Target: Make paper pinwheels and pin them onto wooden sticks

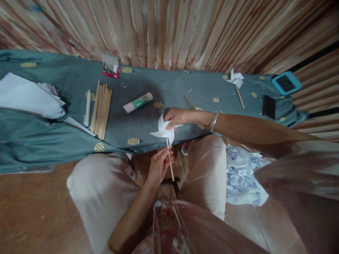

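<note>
A white paper pinwheel (162, 131) sits at the top of a thin wooden stick (171, 165), over the front edge of the table. My left hand (159, 163) is closed round the stick just below the blades. With its fingers bent, my right hand (175, 118) grips the pinwheel near its centre, and the fingertips partly hide that spot. Beyond my hands lies a glue stick (138, 102) with a green and white label. Scissors (191, 103) lie behind my right wrist, their handles partly covered by it.
On the cloth-covered table (174, 84) are wooden sticks (101, 111), a white pen (88, 107), stacked paper (29, 95) and a red box of small metal pieces (110, 70). At right: another pinwheel (236, 78), a phone (269, 107) and a blue-framed device (286, 83). Paper scraps (245, 180) lie below.
</note>
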A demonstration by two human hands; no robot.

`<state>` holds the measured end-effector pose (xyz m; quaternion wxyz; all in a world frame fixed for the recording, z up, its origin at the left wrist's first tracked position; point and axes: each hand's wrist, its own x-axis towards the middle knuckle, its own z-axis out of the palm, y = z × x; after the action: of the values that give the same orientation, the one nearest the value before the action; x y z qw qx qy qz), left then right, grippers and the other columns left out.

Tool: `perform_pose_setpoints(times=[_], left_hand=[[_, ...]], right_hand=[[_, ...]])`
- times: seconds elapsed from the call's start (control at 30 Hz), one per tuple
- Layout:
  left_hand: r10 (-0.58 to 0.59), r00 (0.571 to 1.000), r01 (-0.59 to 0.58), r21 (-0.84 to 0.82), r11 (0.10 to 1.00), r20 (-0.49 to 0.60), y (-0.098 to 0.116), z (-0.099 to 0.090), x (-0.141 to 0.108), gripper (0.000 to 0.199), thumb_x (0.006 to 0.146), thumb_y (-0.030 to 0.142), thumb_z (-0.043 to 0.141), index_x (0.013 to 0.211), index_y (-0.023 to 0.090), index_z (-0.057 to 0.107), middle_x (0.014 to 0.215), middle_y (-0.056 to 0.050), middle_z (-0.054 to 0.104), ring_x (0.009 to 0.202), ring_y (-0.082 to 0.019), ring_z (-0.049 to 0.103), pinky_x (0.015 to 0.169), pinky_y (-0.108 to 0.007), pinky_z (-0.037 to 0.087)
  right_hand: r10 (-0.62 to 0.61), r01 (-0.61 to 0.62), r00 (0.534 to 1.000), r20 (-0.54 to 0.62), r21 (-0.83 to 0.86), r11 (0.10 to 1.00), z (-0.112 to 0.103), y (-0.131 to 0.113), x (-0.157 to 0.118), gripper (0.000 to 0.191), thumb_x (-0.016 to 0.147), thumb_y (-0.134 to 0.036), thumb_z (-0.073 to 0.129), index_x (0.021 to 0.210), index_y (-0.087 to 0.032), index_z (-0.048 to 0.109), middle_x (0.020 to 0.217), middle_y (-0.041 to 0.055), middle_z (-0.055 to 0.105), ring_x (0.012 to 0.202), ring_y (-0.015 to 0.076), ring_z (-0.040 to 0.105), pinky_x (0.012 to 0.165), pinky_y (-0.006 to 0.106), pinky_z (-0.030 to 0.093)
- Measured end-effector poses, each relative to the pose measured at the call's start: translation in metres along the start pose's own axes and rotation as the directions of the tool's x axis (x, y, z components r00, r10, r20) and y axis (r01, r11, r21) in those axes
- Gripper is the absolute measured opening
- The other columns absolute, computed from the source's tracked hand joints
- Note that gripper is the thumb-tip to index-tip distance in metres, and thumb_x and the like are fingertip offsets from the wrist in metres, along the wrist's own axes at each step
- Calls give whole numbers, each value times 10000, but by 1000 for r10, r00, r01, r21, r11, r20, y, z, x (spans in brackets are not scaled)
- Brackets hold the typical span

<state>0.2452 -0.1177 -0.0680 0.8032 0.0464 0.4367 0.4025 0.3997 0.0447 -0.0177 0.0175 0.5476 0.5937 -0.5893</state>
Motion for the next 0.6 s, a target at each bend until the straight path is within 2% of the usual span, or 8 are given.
perform_pose_setpoints(times=[0.13,0.33,0.6], left_hand=[[-1,1000,1,1,1000,8,-1,0,0,389,566,268,898,878,92,747,697,-8,665,535,-68,554,530,-215,456],[-17,1000,17,-6,1000,1,-1,3,0,358,586,261,889,870,102,739,700,-3,668,539,-72,564,542,-218,480],[-22,999,23,-31,999,25,-6,5,2,382,571,276,898,870,104,731,691,-3,675,542,-84,590,551,-223,488]], right_hand=[[6,-6,1000,12,-14,1000,0,1,1,284,525,-285,894,568,-144,651,514,-45,587,525,97,555,528,206,479],[13,-13,1000,-1,-75,997,0,4,5,235,584,-251,848,576,-133,645,510,-52,582,503,78,523,512,189,445],[18,-20,1000,-23,-66,998,1,3,3,223,563,-244,838,561,-154,634,516,-49,584,508,89,524,525,208,460]])
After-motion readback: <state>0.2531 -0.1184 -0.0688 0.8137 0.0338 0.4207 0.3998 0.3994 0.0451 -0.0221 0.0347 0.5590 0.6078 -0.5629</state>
